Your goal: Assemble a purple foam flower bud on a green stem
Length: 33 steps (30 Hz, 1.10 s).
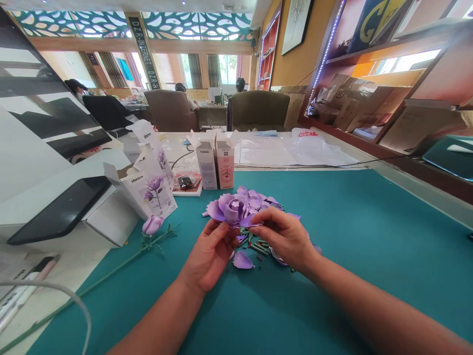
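Two bare hands work over a lilac foam rose head [232,209] near the middle of a teal mat [343,281], its rolled centre facing up. The left hand [210,256] supports the bloom from below, its fingers curled around the underside, while the right hand [283,236] holds a pointed petal [249,221] on the bloom's right side in a narrow pinch between thumb and fingers. Just below them lie a loose petal [243,260] and a scatter of short green stem pieces [258,248]. To the left, a lilac bud [152,225] sits at the far end of a long green stem [103,281], whose axis runs from the near left corner toward the far right. Farther back stand a grey-and-white carton [207,162] and a pink carton [224,162] printed with a QR code, and open white boxes [151,190] show purple flowers and a small black wordmark, perhaps "ibrnrx", though the letters are uncertain. Clear plastic bags [291,150] lie on the far worktop [251,134], and seated people [240,85] sit well beyond it.
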Each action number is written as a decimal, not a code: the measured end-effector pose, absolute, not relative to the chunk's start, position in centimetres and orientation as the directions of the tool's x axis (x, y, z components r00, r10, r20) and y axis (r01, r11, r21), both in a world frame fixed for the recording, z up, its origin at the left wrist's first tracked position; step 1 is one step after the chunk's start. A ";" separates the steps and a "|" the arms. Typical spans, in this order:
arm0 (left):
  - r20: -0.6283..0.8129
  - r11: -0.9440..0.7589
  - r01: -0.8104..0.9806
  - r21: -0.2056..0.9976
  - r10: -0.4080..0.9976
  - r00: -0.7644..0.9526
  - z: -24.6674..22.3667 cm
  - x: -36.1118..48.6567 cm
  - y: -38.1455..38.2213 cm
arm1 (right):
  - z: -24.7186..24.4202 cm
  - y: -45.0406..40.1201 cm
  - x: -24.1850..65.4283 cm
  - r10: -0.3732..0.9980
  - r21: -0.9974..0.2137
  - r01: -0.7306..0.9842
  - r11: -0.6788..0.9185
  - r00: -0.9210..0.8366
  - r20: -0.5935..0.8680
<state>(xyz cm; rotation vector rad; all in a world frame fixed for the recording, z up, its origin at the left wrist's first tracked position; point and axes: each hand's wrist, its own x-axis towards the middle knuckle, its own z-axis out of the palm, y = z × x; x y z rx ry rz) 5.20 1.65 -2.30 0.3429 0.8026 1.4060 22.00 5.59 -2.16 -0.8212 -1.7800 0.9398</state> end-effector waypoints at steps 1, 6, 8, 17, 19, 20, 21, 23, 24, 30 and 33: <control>-0.285 0.164 -0.722 0.672 0.957 -0.049 -2.3 5.1 1.7 | -2.1 5.7 22.1 0.832 -0.852 0.149 0.502 -0.353 0.429; -0.240 0.119 -0.644 0.756 0.965 -0.102 -2.5 5.0 1.9 | -1.7 6.0 22.6 0.751 -0.713 0.283 0.642 -0.422 0.508; -0.224 0.109 -0.604 0.789 0.968 -0.117 -2.6 5.1 1.8 | -1.7 6.1 22.7 0.714 -0.649 0.323 0.688 -0.459 0.529; -0.220 0.148 -0.447 0.883 0.969 -0.115 -2.8 5.2 1.9 | -1.3 6.3 23.1 0.702 -0.628 0.361 0.689 -0.550 0.453; -0.225 0.157 -0.410 0.898 0.967 -0.122 -2.9 5.3 1.8 | -1.0 6.3 23.0 0.711 -0.671 0.326 0.666 -0.550 0.439; -0.221 0.157 -0.383 0.910 0.967 -0.128 -3.0 5.4 1.8 | -0.9 6.3 23.0 0.723 -0.690 0.320 0.649 -0.542 0.428; -0.213 0.154 -0.350 0.924 0.968 -0.136 -3.1 5.5 1.8 | -0.9 6.3 22.9 0.739 -0.706 0.324 0.630 -0.530 0.417; -0.192 0.144 -0.278 0.950 0.969 -0.156 -3.2 5.7 1.7 | -0.8 6.2 22.8 0.772 -0.724 0.353 0.593 -0.503 0.388; -0.184 0.140 -0.247 0.959 0.969 -0.165 -3.2 5.8 1.6 | -0.8 6.2 22.7 0.787 -0.730 0.369 0.576 -0.490 0.374; -0.181 0.136 -0.235 0.962 0.966 -0.183 -3.4 6.2 1.6 | -0.8 6.1 22.6 0.834 -0.760 0.405 0.508 -0.453 0.316; -0.180 0.133 -0.252 0.959 0.968 -0.174 -3.2 6.2 1.6 | -0.7 6.1 22.6 0.845 -0.772 0.407 0.488 -0.442 0.302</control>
